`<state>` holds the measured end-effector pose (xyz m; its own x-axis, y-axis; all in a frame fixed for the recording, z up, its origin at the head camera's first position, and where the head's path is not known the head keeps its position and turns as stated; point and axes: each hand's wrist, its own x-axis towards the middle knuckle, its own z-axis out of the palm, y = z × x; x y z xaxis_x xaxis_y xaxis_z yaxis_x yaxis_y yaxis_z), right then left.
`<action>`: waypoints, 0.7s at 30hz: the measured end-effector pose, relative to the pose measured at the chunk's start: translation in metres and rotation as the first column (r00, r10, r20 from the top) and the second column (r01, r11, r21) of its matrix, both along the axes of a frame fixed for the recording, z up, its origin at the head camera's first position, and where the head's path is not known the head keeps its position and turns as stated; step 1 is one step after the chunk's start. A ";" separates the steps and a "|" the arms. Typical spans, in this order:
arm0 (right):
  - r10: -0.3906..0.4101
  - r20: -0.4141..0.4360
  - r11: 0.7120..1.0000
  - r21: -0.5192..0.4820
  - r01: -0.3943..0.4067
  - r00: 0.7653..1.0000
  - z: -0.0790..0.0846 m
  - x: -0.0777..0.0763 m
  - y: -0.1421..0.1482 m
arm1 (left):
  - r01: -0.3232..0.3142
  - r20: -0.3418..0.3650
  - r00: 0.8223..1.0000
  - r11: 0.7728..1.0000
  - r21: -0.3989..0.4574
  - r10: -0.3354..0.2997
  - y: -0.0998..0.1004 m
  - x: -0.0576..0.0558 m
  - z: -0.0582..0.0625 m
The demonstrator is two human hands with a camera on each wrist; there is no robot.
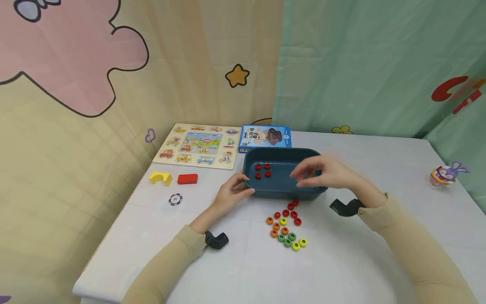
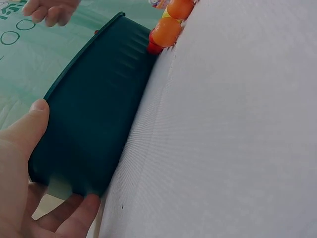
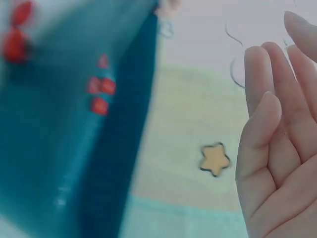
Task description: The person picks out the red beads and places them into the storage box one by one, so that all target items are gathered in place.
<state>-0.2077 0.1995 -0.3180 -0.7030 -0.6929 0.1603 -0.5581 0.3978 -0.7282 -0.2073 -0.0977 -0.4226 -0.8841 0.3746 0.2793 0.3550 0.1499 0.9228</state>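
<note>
In the head view, I'm seeing the left hand gripping the end of the blue tub; the right hand is hovering over it, fingers loosely bent and holding nothing. Four red beads are sitting inside, left of the right fingertips; loose beads are lying nearer me than both hands' fingers. I'm worrying that a wrist mount, behind the left fingers, could be sweeping these away on a sideways move. In the left wrist view, the thumb is pressing the tub's edge, fingers curling round lower down; uneven lifting could be tipping the tub. In the right wrist view, the palm is showing empty; a low swing could be knocking the tub wall.
</note>
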 end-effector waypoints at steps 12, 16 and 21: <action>-0.005 0.220 0.996 -0.088 0.025 0.975 -0.102 0.044 0.021 | 0.006 0.005 1.000 1.000 0.012 -0.006 0.002 -0.001 0.001; -0.018 0.252 0.991 -0.127 0.051 0.968 -0.115 0.042 0.024 | 0.008 -0.005 1.000 1.000 0.025 -0.008 0.001 0.003 0.005; -0.058 0.243 0.987 -0.133 0.093 0.968 -0.127 0.041 0.023 | 0.010 0.009 1.000 1.000 0.020 -0.011 0.000 0.003 0.004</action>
